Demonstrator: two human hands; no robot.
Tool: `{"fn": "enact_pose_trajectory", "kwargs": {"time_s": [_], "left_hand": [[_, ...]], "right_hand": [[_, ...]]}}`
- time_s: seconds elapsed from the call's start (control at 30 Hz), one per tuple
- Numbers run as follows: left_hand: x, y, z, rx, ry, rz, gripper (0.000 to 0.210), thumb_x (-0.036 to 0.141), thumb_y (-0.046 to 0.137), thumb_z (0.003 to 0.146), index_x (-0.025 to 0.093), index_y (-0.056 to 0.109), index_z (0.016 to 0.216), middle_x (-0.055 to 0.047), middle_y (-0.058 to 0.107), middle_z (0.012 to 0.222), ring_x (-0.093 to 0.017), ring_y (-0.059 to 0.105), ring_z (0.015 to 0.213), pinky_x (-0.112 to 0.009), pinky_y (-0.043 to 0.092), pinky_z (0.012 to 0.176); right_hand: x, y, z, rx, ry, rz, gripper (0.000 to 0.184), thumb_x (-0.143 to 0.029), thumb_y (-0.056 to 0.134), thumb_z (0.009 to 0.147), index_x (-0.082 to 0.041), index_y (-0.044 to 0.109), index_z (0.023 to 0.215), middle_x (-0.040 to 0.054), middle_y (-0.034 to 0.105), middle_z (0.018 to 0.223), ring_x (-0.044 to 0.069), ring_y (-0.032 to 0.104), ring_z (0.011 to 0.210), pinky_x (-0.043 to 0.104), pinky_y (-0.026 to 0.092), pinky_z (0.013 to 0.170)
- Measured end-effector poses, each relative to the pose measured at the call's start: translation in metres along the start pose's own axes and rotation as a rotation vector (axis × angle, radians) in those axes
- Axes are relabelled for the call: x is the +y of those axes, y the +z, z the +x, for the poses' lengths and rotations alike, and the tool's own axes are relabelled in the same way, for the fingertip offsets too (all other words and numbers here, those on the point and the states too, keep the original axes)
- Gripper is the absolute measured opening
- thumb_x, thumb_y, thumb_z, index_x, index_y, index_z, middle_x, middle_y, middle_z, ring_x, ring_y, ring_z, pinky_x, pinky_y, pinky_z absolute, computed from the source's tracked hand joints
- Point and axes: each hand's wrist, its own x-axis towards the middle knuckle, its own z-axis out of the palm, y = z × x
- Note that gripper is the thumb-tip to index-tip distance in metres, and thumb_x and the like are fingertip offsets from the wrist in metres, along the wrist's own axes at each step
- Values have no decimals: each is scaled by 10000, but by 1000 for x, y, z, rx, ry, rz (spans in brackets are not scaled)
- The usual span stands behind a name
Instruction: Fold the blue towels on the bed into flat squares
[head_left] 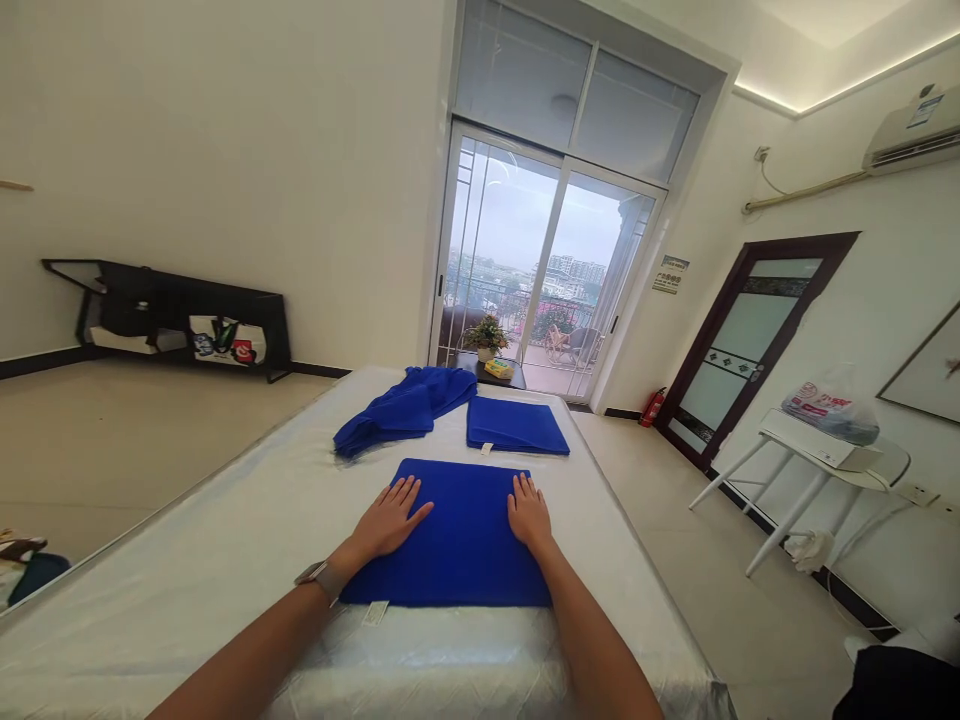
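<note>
A flat, folded blue cloth (461, 545) lies in front of me on a plastic-covered mattress (615, 590), its white tag (375, 613) sticking out at the near edge. My left hand (390, 515) rests flat on the cloth's left side, thumb spread away from the fingers. On the right side my right hand (529, 510) lies palm down, fingers stretched along the edge. Just beyond is a second folded blue cloth (517, 425), also tagged. A crumpled blue cloth (405, 410) sits loosely at the far left of it.
Behind the mattress, a small dark table holds a potted plant (486, 337) and a yellow tissue pack (499, 369). Glass sliding doors (551, 270) stand at the back. To the right are a white chair (795, 450) with bags and a fire extinguisher (652, 407); a black rack (187, 315) is left.
</note>
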Motion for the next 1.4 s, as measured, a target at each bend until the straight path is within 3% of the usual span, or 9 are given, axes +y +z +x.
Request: {"fn": "enact_pose_trajectory", "kwargs": {"time_s": [0.1,0.2,0.5,0.63,0.8,0.9,1.03,1.27,1.4], "left_hand": [[1,-1,-2,16,-13,3,843,702,158,949,130,311,1549,-112,271,1615,-282,214,1510,-447,176,1225],[6,0,-1,10,-4,1,865,706,149,947,102,305,1546,-122,265,1616,-282,209,1512,-448,173,1228],[2,-7,-3,55,88,77,718,599,180,988,155,465,1475,-145,425,1543,-314,298,1479,-528,184,1203],[54,-16,-5,-7,167,21,792,652,164,980,108,418,1495,-161,371,1568,-280,294,1484,-456,234,1200],[151,-8,-11,24,490,-63,717,610,150,1007,167,355,1532,-102,324,1599,-215,257,1499,-391,181,1227],[176,1,-14,20,524,-99,706,597,156,1013,162,343,1536,-108,348,1588,-221,269,1495,-408,195,1225],[153,3,-22,-45,445,-109,722,610,166,1007,157,307,1550,-106,318,1602,-228,249,1502,-414,189,1226],[33,-10,-79,-46,239,27,610,514,192,1027,244,250,1571,-71,268,1630,-249,183,1521,-480,182,1215],[2,-16,-110,-37,186,62,620,521,214,1021,256,193,1581,-67,261,1633,-253,188,1520,-482,228,1200]], "right_hand": [[-3,-7,-13,68,-61,-43,584,-324,203,1014,-156,300,1565,24,222,1637,166,134,1523,366,57,1235],[-3,-12,-38,4,-71,-55,592,-362,200,1017,-142,342,1548,38,240,1629,190,150,1522,389,71,1239],[4,-8,-98,-109,-48,50,653,-449,140,1026,-107,196,1580,38,155,1646,195,125,1526,405,107,1243],[3,-7,-96,-88,-48,46,645,-432,156,1027,-102,211,1578,49,174,1642,198,132,1525,411,109,1241],[5,-4,-97,-51,-80,5,618,-385,199,1026,-93,255,1567,76,207,1634,201,156,1521,414,128,1235],[6,-3,-97,-56,-83,-10,601,-365,213,1027,-105,269,1566,78,212,1635,198,150,1521,407,137,1232],[5,-3,-98,-51,-73,-6,613,-399,205,1034,-107,252,1571,77,215,1635,201,164,1519,406,133,1232],[6,-2,-97,-83,-63,-1,638,-445,151,1042,-107,199,1581,57,173,1646,197,140,1523,403,108,1237],[3,-8,-97,-77,-60,-33,632,-432,158,1044,-99,215,1579,67,197,1641,208,148,1522,407,119,1232]]}}
